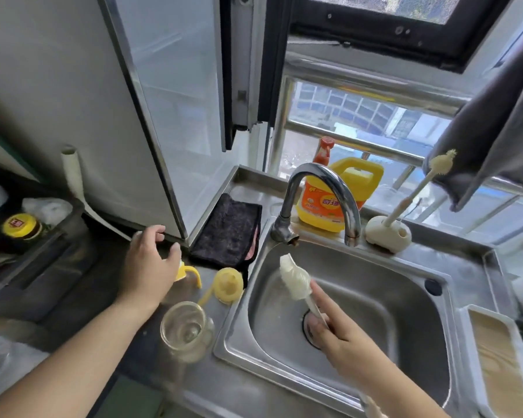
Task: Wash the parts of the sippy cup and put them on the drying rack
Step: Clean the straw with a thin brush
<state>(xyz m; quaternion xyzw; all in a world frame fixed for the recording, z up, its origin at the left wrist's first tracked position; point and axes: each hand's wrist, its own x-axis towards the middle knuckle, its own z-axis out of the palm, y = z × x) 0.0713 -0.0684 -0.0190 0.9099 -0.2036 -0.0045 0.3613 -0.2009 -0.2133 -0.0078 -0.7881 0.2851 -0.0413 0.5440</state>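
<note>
On the ledge behind the sink point(360, 384) we see a yellow detergent jug point(338, 196) with an orange label carrying white characters, too blurred for us to read; a red-capped bottle point(325, 150) stands just behind it, its writing illegible. To the far left a dark jar with a yellow lid point(20, 226) shows a red mark on top that we cannot make out either. Our right hand point(341, 339) is over the basin, fingers curled round the handle of a white bottle brush point(295, 280), with the index finger laid along the shaft and the brush head pointing up toward the curved tap point(323, 200). Our left hand point(150, 267) hovers over the counter with fingers spread and relaxed, gripping nothing. Just beneath and beside its fingertips lies the yellow handled collar point(187, 274) of the sippy cup, partly covered by the hand; whether the fingers touch it we cannot tell. The yellow lid point(227, 283) lies to the right of that, near the sink's edge, apart from the hand. The clear cup body point(186, 330) stands upright on the counter below the left wrist, between the forearm and the sink. A dark folded cloth point(227, 230) lies behind the lid. A second brush stands in a white holder point(388, 233) right of the tap, and a white tray point(495, 360) sits to the right of the sink.
</note>
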